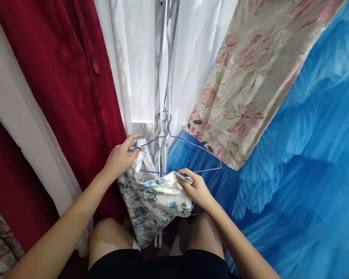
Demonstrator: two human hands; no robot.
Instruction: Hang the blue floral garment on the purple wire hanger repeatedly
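Observation:
A purple wire hanger (206,148) hangs by its hook from a metal fitting in the middle of the view. My left hand (120,157) is closed on the strap of a white dress with blue flowers (159,197), at the hanger's left end. That end of the hanger passes into the strap. My right hand (195,188) pinches the dress's top edge just below the hanger's lower bar. The hanger's right end is bare. The dress's lower part drapes down between my knees.
A vertical metal stand (159,77) rises behind the hanger against white curtains (139,58). Dark red cloth (64,77) hangs on the left. On the right hang a beige floral garment (244,85) and ruffled blue tulle (302,193). My thighs (110,236) are close below.

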